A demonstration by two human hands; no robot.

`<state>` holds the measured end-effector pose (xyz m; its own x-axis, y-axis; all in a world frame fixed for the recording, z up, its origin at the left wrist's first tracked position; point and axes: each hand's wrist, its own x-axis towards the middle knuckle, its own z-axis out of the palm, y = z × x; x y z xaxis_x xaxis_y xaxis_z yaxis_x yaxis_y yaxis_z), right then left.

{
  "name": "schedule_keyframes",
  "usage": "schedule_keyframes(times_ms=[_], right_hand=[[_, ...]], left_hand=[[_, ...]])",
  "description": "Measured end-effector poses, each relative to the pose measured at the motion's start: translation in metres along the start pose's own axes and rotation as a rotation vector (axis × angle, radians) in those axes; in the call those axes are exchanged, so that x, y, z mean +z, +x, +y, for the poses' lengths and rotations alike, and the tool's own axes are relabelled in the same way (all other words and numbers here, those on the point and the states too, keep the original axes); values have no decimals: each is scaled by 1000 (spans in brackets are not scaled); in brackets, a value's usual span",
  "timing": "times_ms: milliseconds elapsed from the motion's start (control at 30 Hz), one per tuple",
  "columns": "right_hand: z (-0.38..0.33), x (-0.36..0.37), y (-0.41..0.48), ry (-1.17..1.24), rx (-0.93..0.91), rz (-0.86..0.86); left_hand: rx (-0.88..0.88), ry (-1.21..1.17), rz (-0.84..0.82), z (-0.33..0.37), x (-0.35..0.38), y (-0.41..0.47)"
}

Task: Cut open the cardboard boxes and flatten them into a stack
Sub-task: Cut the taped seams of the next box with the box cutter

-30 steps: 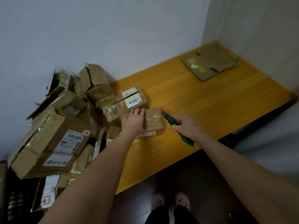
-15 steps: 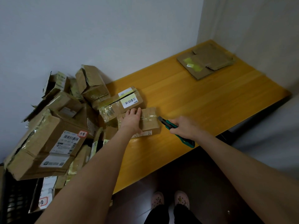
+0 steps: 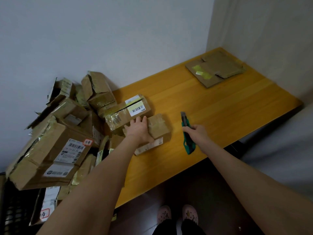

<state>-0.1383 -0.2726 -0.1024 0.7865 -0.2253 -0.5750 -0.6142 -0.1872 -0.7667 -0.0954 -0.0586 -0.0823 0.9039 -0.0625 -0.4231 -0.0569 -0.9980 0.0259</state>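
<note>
Left hand (image 3: 138, 131) lies flat, fingers straight, on one small box (image 3: 158, 127) on the desk (image 3: 220, 112). Right hand (image 3: 198, 133) grips one green knife (image 3: 185, 122) (blade apart from the box). One flattened stack (image 3: 215, 68) lies in the far corner.

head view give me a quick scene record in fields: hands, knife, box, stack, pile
left hand: flat on the small taped box, fingers straight
right hand: grips the green utility knife, blade end pointing away, clear of the box
box state: closed and taped, on the table
flattened stack: far right corner of the table
uncut pile: heaped at the table's left end
</note>
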Motion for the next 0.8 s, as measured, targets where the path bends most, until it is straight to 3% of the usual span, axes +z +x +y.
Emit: schedule_keyframes(times_ms=[133,267,400,500,633,800], right_hand=[[-18,24,-3,290,103,-91],[-34,42,-2,361,50,-133],[-41,46,4,263,-32,-124],[-46,49,8,126,-83,-100],[-52,58,11,-100,-193,-46],[-61,49,15,-122,-257,-108]], left_hand=[[-136,-273,57,16,0,-9],[-170,-506,229,26,-12,-14],[-126,-694,172,12,-17,-18],[-173,-831,281,1,-10,-20],[-235,-816,369,0,-10,-22],[-166,-584,460,-3,-19,-24]])
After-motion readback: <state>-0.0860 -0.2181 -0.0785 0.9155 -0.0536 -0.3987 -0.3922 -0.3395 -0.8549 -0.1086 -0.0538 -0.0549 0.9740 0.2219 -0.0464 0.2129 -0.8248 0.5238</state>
